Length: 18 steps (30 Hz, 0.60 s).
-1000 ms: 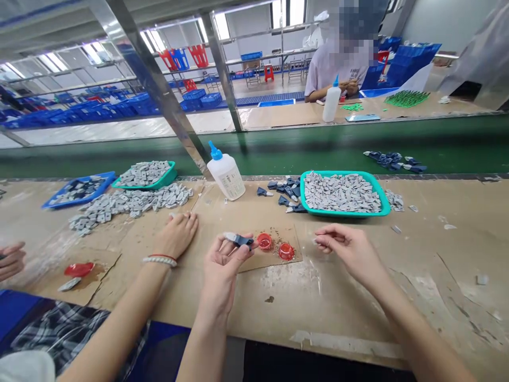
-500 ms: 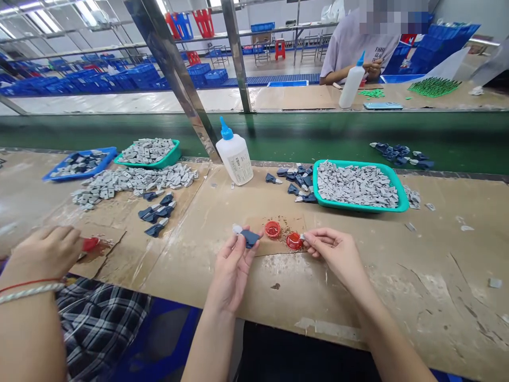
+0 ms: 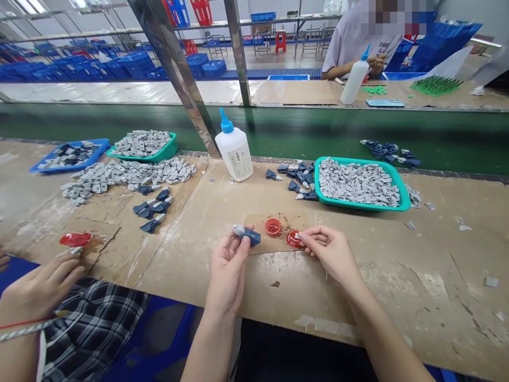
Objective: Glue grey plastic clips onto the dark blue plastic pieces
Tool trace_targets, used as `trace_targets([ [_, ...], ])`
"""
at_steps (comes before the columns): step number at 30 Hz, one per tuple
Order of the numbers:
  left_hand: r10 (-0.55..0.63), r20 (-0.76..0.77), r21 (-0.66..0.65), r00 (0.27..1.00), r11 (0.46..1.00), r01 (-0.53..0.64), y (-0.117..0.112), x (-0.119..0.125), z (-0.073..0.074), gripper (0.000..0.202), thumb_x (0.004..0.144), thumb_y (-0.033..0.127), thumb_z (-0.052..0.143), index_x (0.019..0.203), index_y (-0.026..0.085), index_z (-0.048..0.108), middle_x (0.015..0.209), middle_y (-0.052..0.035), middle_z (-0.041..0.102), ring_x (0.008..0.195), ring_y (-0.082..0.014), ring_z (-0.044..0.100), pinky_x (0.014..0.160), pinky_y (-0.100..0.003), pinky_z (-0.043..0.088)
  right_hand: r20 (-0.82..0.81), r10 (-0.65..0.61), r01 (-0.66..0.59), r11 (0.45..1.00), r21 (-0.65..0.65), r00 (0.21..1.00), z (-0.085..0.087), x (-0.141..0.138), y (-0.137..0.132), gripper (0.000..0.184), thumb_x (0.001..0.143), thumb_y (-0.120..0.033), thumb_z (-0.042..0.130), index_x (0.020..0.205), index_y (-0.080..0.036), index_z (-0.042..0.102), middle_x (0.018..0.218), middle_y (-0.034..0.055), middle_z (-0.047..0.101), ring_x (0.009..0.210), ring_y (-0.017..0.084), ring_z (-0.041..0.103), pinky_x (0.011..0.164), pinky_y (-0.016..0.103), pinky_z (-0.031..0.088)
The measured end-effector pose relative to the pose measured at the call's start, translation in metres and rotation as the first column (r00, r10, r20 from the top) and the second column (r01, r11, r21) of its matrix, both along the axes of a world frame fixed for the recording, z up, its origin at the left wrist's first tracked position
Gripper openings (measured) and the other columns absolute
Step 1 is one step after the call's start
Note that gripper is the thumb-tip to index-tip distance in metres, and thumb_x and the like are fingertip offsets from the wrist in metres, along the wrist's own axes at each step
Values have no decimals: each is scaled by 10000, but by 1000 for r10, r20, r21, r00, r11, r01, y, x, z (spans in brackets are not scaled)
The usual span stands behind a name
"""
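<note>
My left hand [image 3: 230,262] pinches a dark blue plastic part [image 3: 251,237] with a light grey tip, held just above the cardboard. Between thumb and fingertips of my right hand [image 3: 328,249] is a small grey plastic piece [image 3: 298,236], at the rim of a red cap [image 3: 293,240] with wet-looking liquid in it. A second red cap [image 3: 273,227], also holding liquid, sits to its left. Both caps rest on a stained cardboard piece [image 3: 258,218]. Behind them stands a white squeeze bottle [image 3: 235,154] with a blue nozzle.
A teal tray [image 3: 361,206] of grey pieces stands right, with dark blue parts [image 3: 296,175] beside it. Left lie a grey heap [image 3: 127,175], another teal tray [image 3: 169,148] and a blue tray [image 3: 59,168]. A co-worker's hand [image 3: 35,292] is near a red dish [image 3: 75,239]. A green belt [image 3: 286,132] runs behind.
My right hand has shifted slightly left, bringing the grey piece over the cap's rim. My left hand has turned the blue part a little. The co-worker's hand has moved down, uncovering the red dish.
</note>
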State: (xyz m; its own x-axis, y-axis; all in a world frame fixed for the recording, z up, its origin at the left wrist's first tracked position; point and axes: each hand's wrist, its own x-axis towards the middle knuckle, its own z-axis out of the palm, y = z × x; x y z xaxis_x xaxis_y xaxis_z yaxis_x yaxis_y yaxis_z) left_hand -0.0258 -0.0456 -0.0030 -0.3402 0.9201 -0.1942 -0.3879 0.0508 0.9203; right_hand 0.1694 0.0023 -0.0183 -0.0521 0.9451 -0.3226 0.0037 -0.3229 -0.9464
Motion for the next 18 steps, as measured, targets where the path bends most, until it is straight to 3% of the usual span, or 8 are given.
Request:
trace_targets([
  [4, 16, 12, 12, 1000, 1000, -16, -1, 5, -4, 305, 764, 245, 751, 1049, 177, 666, 1074, -65, 711, 1053, -159, 645, 959, -251, 468, -31, 15, -15, 1000, 4, 999, 3, 5, -1, 369, 674, -487, 788, 755, -147, 669, 647, 54, 690, 531, 113, 556, 513, 230, 435],
  [7, -8, 8, 33, 1000, 999, 7, -3, 16, -5, 302, 741, 222, 770, 1014, 176, 646, 1010, -63, 729, 973, -167, 684, 888, -250, 508, -69, 46, -45, 999, 22, 997, 16, 9, -6, 339, 703, -465, 782, 770, -150, 675, 681, 56, 702, 552, 104, 563, 518, 215, 435],
  [13, -120, 0, 110, 993, 987, 119, -6, 45, 0, 229, 759, 156, 744, 943, 176, 610, 1008, -79, 746, 971, -196, 701, 885, -297, 539, -138, 125, -121, 992, 39, 983, 48, 6, -18, 285, 722, -425, 783, 775, -165, 679, 672, 34, 697, 551, 98, 573, 496, 198, 429],
  [18, -158, -10, 129, 987, 979, 158, -7, 52, 3, 220, 759, 124, 736, 939, 176, 621, 1031, -76, 745, 994, -192, 696, 883, -279, 547, -114, 169, -167, 986, 29, 979, 56, 4, -20, 293, 686, -404, 812, 752, -155, 674, 636, 24, 679, 541, 96, 562, 488, 193, 425],
])
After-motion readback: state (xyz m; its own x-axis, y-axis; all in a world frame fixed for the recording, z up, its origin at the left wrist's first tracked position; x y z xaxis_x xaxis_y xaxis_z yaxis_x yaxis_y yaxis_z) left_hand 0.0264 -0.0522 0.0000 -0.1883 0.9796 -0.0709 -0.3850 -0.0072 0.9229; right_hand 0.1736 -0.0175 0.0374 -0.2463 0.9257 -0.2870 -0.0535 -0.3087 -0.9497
